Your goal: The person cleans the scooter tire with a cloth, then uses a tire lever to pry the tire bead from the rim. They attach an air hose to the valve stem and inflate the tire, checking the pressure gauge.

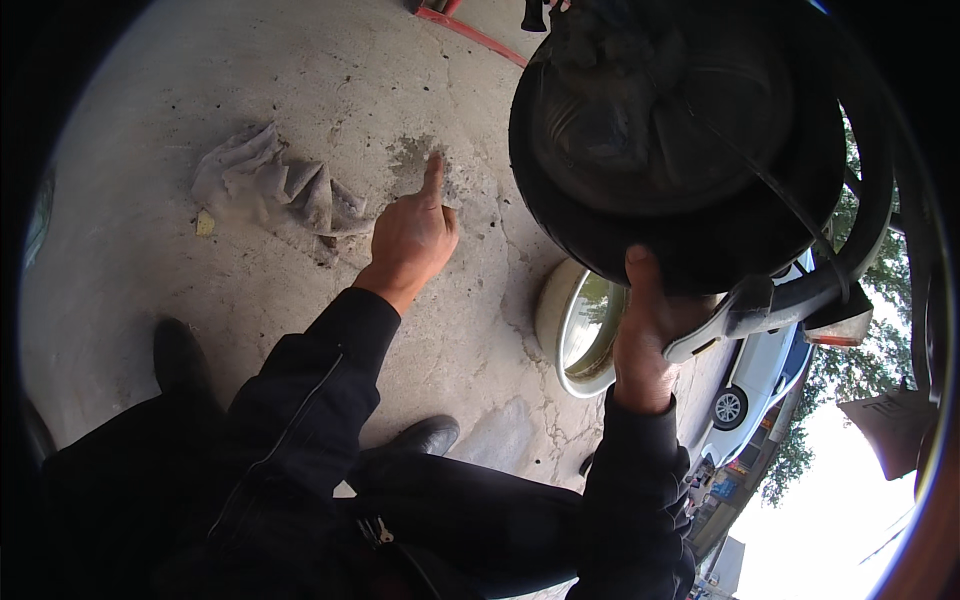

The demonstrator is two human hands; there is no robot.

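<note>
My left hand (412, 238) is over the concrete floor, its index finger stretched out and the other fingers mostly curled under. I see nothing in it. At the upper right a black wheel (680, 235) with a rubber tyre and a dark, dull hub is mounted on a dark frame (800, 300). My right hand (645, 335) grips the tyre's near edge, thumb on the sidewall and the other fingers largely hidden behind it. Left of my left hand, a crumpled grey cloth (265, 185) lies on the floor.
A round basin (583, 385) with water stands below the wheel. A damp patch (410, 155) marks the floor. Red metal bars (480, 38) are at the top. My shoes (428, 436) are on the floor. A white car (755, 385) is parked at the right, near trees.
</note>
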